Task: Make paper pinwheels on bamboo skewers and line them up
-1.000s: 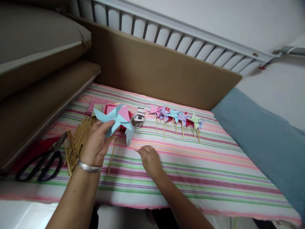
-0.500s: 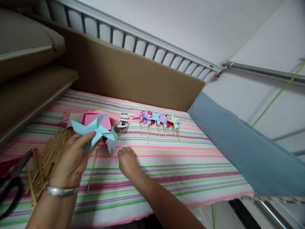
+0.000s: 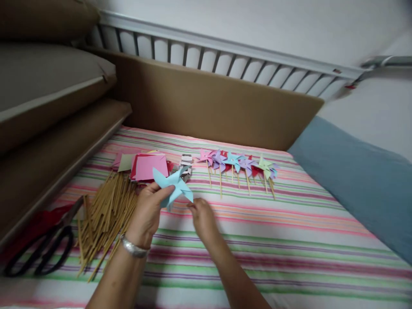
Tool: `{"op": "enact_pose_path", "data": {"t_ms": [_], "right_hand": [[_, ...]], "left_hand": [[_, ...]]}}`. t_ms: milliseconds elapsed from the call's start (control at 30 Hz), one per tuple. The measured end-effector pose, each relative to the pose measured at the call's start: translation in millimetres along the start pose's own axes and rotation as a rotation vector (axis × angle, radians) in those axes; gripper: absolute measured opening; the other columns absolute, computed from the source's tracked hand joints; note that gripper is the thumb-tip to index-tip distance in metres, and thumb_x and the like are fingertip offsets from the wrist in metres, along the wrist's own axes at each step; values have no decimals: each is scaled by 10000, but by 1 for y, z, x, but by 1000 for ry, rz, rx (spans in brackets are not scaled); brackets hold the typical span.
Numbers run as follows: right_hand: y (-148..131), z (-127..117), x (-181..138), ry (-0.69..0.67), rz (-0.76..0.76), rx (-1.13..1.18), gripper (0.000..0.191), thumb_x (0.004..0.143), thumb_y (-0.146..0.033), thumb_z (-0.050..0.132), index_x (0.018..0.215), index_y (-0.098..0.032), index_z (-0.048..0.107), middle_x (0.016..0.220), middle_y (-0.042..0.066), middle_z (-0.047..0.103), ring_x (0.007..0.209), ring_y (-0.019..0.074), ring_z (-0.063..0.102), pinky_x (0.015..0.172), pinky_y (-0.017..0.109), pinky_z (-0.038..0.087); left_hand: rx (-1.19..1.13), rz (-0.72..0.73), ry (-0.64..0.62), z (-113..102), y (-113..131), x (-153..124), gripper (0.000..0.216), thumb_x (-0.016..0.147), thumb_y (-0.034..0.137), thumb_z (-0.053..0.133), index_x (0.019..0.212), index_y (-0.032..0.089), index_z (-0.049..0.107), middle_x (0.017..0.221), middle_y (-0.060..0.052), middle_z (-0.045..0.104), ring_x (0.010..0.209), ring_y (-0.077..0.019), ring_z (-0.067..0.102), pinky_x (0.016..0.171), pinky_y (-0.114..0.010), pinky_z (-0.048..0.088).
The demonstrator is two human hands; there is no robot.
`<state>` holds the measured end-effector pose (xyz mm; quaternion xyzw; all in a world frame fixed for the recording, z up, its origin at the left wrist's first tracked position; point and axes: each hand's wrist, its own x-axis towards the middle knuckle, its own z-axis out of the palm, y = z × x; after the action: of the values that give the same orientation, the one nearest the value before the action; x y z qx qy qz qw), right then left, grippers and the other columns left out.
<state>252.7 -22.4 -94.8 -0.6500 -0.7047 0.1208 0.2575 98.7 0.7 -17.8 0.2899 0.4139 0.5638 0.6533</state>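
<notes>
In the middle of the head view, my left hand pinches a light blue paper pinwheel at its center, with the thumb on top. My right hand is closed in a pinch just right of the pinwheel's lower-right blade. Whatever lies between those fingertips, if anything, is too small to make out. Behind the pinwheel lies a stack of colored paper squares, pink on top. Thin wooden sticks are heaped left of my left wrist.
Finished pinwheels on sticks lie in a row at the back. Black-handled scissors rest at the left beside a red item. A striped cloth covers the surface. A brown board stands behind, with cushions at left.
The view has shifted, so the scene sits further right in it. My right hand has turned and come up beside the pinwheel. My left hand still holds the pinwheel, now tilted differently.
</notes>
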Motion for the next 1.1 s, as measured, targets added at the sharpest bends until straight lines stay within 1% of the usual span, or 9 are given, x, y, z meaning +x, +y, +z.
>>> {"op": "enact_pose_path", "data": {"t_ms": [33, 100, 133, 233, 333, 467, 633, 900, 1100], "right_hand": [[3, -14, 1, 45, 25, 79, 216, 836, -115, 414, 856, -169, 623, 868, 85, 651, 828, 199, 585, 737, 319, 459], [6, -44, 2, 201, 82, 507, 123, 825, -201, 494, 822, -203, 616, 891, 57, 655, 863, 200, 598, 777, 333, 462], [4, -58, 1, 261, 79, 640, 86, 805, -228, 535, 802, -212, 620, 977, 60, 651, 944, 212, 590, 821, 347, 451], [-10, -82, -1, 244, 74, 801, 62, 776, -241, 590, 747, -229, 643, 1355, 36, 483, 1270, 244, 402, 1022, 401, 305], [-24, -81, -2, 134, 96, 865, 79, 758, -218, 596, 735, -238, 669, 1469, 7, 338, 1342, 246, 309, 1065, 407, 240], [-30, -68, 1, 91, 115, 887, 87, 745, -210, 598, 739, -233, 681, 1502, 11, 267, 1360, 229, 278, 1067, 381, 245], [-25, -65, 5, 80, 157, 848, 83, 732, -213, 606, 740, -224, 688, 1482, 43, 310, 1376, 217, 246, 1086, 374, 208], [-24, -60, 5, 37, 204, 857, 97, 730, -229, 606, 768, -218, 694, 1442, 56, 374, 1362, 237, 276, 1067, 378, 244], [-27, -58, 4, 117, 183, 804, 87, 739, -242, 604, 759, -223, 686, 1397, 67, 430, 1343, 246, 307, 1080, 419, 216]], "left_hand": [[3, 2, -2, 2, -3, 1, 246, 528, 218, 802, 739, 125, 718, 643, -15, 699, 575, -100, 583, 595, -210, 444], [17, -1, -17, 7, -8, 2, 227, 547, 211, 793, 745, 127, 720, 658, -14, 703, 578, -92, 577, 593, -201, 435], [24, -7, -26, 9, -11, 3, 221, 556, 210, 789, 750, 129, 721, 666, -13, 705, 582, -90, 579, 599, -200, 435], [42, -32, -53, 13, -20, 3, 220, 578, 215, 779, 775, 136, 723, 695, -18, 717, 612, -102, 599, 633, -212, 449], [68, -27, -72, 17, -28, 2, 212, 594, 222, 771, 785, 143, 728, 736, -28, 728, 651, -121, 616, 678, -236, 463], [102, 24, -97, 19, -36, 0, 198, 606, 219, 768, 795, 171, 736, 781, -21, 735, 695, -128, 619, 727, -250, 462], [144, 42, -126, 19, -39, -2, 191, 628, 225, 759, 814, 187, 739, 791, -16, 734, 730, -134, 616, 748, -256, 456], [115, 5, -209, 17, -33, -3, 180, 630, 203, 747, 806, 167, 740, 843, -51, 744, 792, -179, 650, 778, -284, 469], [108, 11, -193, 18, -30, -5, 201, 626, 226, 748, 817, 163, 743, 846, -66, 744, 772, -192, 661, 764, -305, 482]]}}
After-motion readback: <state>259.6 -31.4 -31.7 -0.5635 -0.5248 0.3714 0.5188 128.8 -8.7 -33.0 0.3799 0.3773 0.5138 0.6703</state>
